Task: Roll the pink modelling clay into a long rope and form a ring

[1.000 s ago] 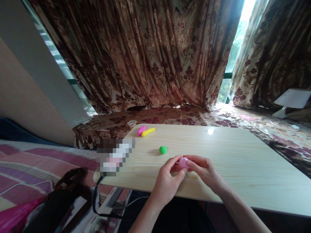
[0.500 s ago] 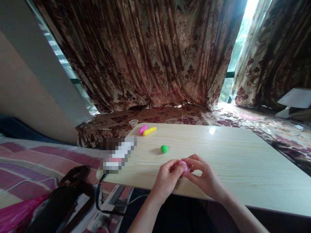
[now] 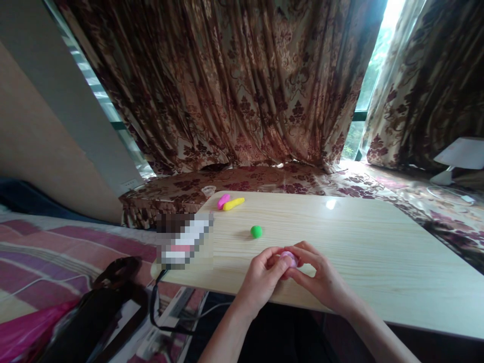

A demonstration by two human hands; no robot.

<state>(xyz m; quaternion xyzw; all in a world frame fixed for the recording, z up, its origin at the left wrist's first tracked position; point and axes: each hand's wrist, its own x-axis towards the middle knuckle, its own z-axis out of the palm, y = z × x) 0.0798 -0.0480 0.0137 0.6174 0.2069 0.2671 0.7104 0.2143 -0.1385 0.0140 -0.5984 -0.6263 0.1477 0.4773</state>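
Observation:
A small piece of light purple modelling clay (image 3: 289, 258) is pinched between both hands, just above the near edge of the table. My left hand (image 3: 266, 269) closes on its left side, with the thumb pressed across the front. From the right, the thumb and fingers of my right hand (image 3: 317, 269) grip the same piece, and its far side is hidden by fingers. A green clay ball (image 3: 256, 232) rests on the table beyond my left hand. Farther back lie a pink clay piece (image 3: 223, 201) and a yellow clay roll (image 3: 234, 203), touching or nearly so.
The pale wooden table (image 3: 363, 242) reaches far to the right. A blurred-out, pixelated object (image 3: 187, 242) lies at its left edge, with a dark strap (image 3: 153, 302) hanging down. A clear cup (image 3: 208, 191) stands behind the table's far left corner. A white lamp (image 3: 459, 154) stands at right.
The purple clay has turned or shifted slightly between my fingers, and more of it shows now. Both hands stay in nearly the same place. The other clay pieces have not moved.

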